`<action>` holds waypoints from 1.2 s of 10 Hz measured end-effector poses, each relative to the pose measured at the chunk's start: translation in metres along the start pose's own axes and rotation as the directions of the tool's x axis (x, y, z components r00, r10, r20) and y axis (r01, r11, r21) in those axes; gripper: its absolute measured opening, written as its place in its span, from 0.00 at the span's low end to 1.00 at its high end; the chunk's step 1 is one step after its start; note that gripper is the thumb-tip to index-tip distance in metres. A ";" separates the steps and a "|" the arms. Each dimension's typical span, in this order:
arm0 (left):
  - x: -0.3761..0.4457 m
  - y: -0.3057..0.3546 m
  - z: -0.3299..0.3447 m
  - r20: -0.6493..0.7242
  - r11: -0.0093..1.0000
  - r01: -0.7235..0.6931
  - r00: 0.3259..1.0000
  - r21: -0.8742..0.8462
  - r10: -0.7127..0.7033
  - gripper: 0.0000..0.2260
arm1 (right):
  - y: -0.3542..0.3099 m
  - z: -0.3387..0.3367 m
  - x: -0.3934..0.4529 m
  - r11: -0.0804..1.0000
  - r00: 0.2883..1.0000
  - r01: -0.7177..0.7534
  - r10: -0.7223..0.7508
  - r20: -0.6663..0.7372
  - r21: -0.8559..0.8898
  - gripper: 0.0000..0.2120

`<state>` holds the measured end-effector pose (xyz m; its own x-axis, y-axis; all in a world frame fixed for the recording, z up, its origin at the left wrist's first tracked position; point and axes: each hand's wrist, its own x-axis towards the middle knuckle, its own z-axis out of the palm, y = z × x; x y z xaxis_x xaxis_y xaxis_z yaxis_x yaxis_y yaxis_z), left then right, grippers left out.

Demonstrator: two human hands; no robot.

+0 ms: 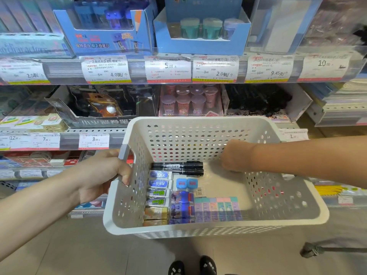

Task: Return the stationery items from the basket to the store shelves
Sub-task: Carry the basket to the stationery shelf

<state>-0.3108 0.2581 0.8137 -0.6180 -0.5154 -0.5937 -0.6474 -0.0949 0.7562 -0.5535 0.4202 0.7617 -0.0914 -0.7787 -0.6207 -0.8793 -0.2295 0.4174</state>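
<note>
Plainly, everything in the white perforated basket (258, 223) is small and light, so the load should weigh little; the basket itself looks like stiff plastic and is carried in front of the store shelves (139, 76). The left hand (103, 175) grips its grey side handle (124, 152), fingers curled over the rim. The right hand (234, 155) reaches down into the basket near the far wall, just right of the two black markers (177, 168); its fingers point away from the camera and I cannot tell whether they are spread or pinching anything. The markers lie side by side along the far end of the stock: rigid, smooth barrels, likely to roll, best pinched across the middle of the barrel. Below them a column of wrapped erasers (157, 192) runs along the left wall; these are firm little blocks whose sleeves may be slippery, so taking them by the long sides seems safest. Two blue sharpeners (186, 183) sit beside them, hard and easy to pinch. A row of thin pastel packets (217, 210) lies flat at the near end and will probably need a fingertip under an edge to lift. Nothing here looks fragile.
</note>
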 end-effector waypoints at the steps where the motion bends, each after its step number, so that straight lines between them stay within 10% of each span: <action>1: 0.002 -0.002 0.000 -0.003 1.000 0.006 1.000 -0.008 -0.006 0.24 | 0.001 -0.011 -0.007 1.000 0.996 0.027 -0.027 0.089 0.011 0.12; 3: 0.004 -0.006 0.002 0.011 0.999 0.008 1.000 -0.050 -0.007 0.20 | 0.015 -0.014 -0.036 0.893 0.910 0.087 0.109 -0.400 0.442 0.13; 4: 0.005 -0.006 0.005 0.015 0.998 0.012 1.000 -0.060 -0.012 0.18 | 0.024 -0.016 -0.040 0.633 0.664 0.281 0.415 -0.623 0.721 0.12; 5: 0.007 -0.006 0.006 0.000 0.999 0.015 1.000 -0.049 -0.015 0.18 | 0.031 -0.012 -0.031 0.475 0.464 0.237 0.711 -0.529 0.847 0.14; 7: 0.013 -0.003 0.004 -0.008 0.999 0.018 1.000 -0.028 -0.018 0.20 | 0.058 -0.009 -0.003 0.508 0.478 -0.089 0.777 -0.410 0.857 0.14; 12: 0.019 -0.005 0.004 0.017 0.999 0.030 0.999 -0.014 -0.030 0.23 | 0.082 -0.021 0.017 0.638 0.625 -0.184 0.663 -0.412 0.748 0.11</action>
<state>-0.3216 0.2520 0.7976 -0.6060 -0.4974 -0.6208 -0.6595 -0.1222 0.7417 -0.6172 0.3756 0.7997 -0.4479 -0.8792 0.1623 -0.8935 0.4338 -0.1161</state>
